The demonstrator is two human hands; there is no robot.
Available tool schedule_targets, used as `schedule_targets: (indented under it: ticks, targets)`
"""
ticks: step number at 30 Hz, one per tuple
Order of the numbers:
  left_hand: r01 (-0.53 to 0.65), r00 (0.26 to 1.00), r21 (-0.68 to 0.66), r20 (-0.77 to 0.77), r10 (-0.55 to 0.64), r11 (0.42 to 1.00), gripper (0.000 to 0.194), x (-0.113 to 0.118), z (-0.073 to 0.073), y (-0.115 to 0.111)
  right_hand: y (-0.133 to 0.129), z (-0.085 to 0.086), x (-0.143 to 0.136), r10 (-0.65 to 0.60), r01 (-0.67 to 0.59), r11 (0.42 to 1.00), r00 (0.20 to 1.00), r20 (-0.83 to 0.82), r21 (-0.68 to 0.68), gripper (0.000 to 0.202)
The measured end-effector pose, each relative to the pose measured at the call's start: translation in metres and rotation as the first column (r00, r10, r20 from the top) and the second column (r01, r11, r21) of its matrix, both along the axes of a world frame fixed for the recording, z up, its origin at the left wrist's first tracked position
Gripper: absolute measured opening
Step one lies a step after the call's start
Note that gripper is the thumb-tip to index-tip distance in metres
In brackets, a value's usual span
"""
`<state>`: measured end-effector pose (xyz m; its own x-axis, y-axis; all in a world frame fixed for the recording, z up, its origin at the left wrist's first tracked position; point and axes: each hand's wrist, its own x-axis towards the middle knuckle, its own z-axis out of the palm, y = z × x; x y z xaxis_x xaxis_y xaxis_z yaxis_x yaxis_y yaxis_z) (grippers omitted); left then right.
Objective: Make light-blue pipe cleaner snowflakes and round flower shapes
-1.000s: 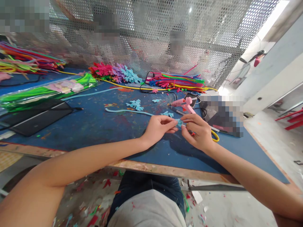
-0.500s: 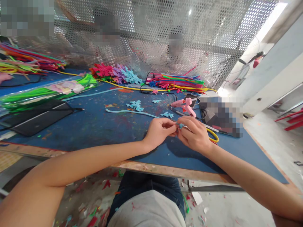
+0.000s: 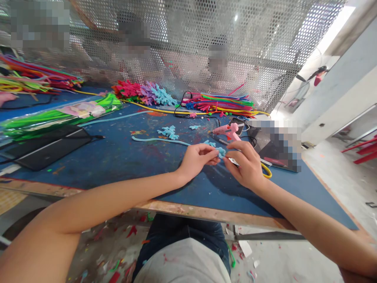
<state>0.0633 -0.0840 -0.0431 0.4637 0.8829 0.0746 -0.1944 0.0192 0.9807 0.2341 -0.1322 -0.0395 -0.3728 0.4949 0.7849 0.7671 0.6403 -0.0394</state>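
Above the near part of the table, my left hand [image 3: 203, 157] pinches a small light-blue fuzzy pipe-cleaner piece [image 3: 221, 152] with thumb and fingertips. Close on its right is my right hand [image 3: 244, 163], its thumb and index fingertips at the edge of that piece. What look like scissors [image 3: 267, 171] lie in the right palm: a yellow handle loop shows past the wrist and a bit of metal between the fingers. Behind the left hand a light-blue pipe cleaner [image 3: 160, 139] stretches across the table. Light-blue branched pieces [image 3: 168, 132] lie beyond it.
A pink glue gun [image 3: 226, 129] rests behind my right hand. Colourful pipe-cleaner bundles [image 3: 220, 101] and finished branched pieces [image 3: 147, 92] line the back, before a perforated metal screen [image 3: 182, 39]. At left lie a bagged green bundle [image 3: 59, 114] and a dark flat device [image 3: 48, 147].
My right hand's fingers have opened and drawn slightly right, away from the left hand. The light-blue piece, mostly hidden before, now shows between the fingertips.
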Motion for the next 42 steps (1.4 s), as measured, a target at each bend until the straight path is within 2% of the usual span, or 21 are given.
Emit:
schedule_targets:
  ticks: [4, 6, 8, 10, 12, 14, 16, 18, 20, 23, 30, 34, 38, 42]
  targets:
    - [0.056, 0.998, 0.001, -0.026, -0.056, 0.998, 0.028, -0.001, -0.001, -0.003, 0.001, -0.003, 0.000, -0.016, 0.009, 0.998, 0.994, 0.108, 0.059, 0.007]
    - [0.098, 0.995, 0.014, -0.013, -0.097, 0.995, 0.026, 0.000, -0.001, -0.003, 0.001, -0.002, -0.001, -0.018, 0.012, 0.999, 0.994, 0.107, 0.053, 0.004]
    - [0.124, 0.992, 0.018, 0.010, -0.124, 0.992, 0.024, 0.000, -0.001, -0.003, 0.001, 0.000, -0.001, 0.017, -0.017, 1.000, 1.000, -0.004, -0.014, 0.006]
    - [0.135, 0.990, -0.001, 0.032, -0.135, 0.991, 0.025, 0.001, 0.000, -0.002, 0.001, 0.003, -0.001, 0.056, -0.087, 0.984, 0.979, -0.195, -0.155, 0.012]
    - [0.142, 0.988, -0.029, 0.057, -0.140, 0.989, 0.027, 0.001, 0.001, -0.001, 0.002, 0.004, 0.000, 0.053, -0.176, 0.930, 0.932, -0.358, -0.321, 0.020]
    - [0.150, 0.986, -0.049, 0.085, -0.145, 0.987, 0.028, 0.001, 0.001, 0.000, 0.003, 0.003, 0.001, 0.042, -0.256, 0.853, 0.902, -0.430, -0.455, 0.025]
    - [0.158, 0.983, -0.057, 0.105, -0.151, 0.986, 0.028, 0.000, 0.001, 0.001, 0.005, 0.001, 0.002, 0.036, -0.322, 0.791, 0.873, -0.487, -0.520, 0.023]
    - [0.166, 0.981, -0.061, 0.114, -0.158, 0.984, 0.027, 0.000, 0.000, 0.001, 0.007, -0.002, 0.002, 0.020, -0.361, 0.766, 0.841, -0.541, -0.532, 0.021]
    - [0.176, 0.979, -0.063, 0.114, -0.168, 0.982, 0.026, -0.001, -0.001, 0.002, 0.008, -0.003, 0.003, -0.015, -0.341, 0.779, 0.829, -0.560, -0.526, 0.019]
    - [0.180, 0.979, -0.049, 0.103, -0.175, 0.982, 0.024, 0.000, -0.001, 0.002, 0.010, -0.002, 0.005, -0.063, -0.262, 0.805, 0.855, -0.515, -0.533, 0.019]
    - [0.225, 0.974, 0.043, 0.025, -0.226, 0.973, 0.020, -0.002, -0.003, 0.001, 0.015, 0.000, 0.012, -0.163, -0.102, 0.805, 0.909, -0.383, -0.584, 0.019]
    - [0.257, 0.966, 0.075, -0.013, -0.257, 0.963, 0.019, -0.001, -0.003, 0.001, 0.014, 0.001, 0.011, -0.168, -0.038, 0.829, 0.934, -0.314, -0.557, 0.016]
    - [0.282, 0.959, 0.008, -0.008, -0.282, 0.959, 0.021, 0.000, -0.002, -0.001, 0.012, 0.001, 0.008, -0.153, 0.014, 0.874, 0.957, -0.248, -0.487, 0.010]
    - [0.268, 0.963, -0.084, 0.051, -0.264, 0.960, 0.022, 0.001, -0.002, 0.000, 0.011, -0.001, 0.008, -0.118, -0.003, 0.875, 0.969, -0.218, -0.485, 0.009]
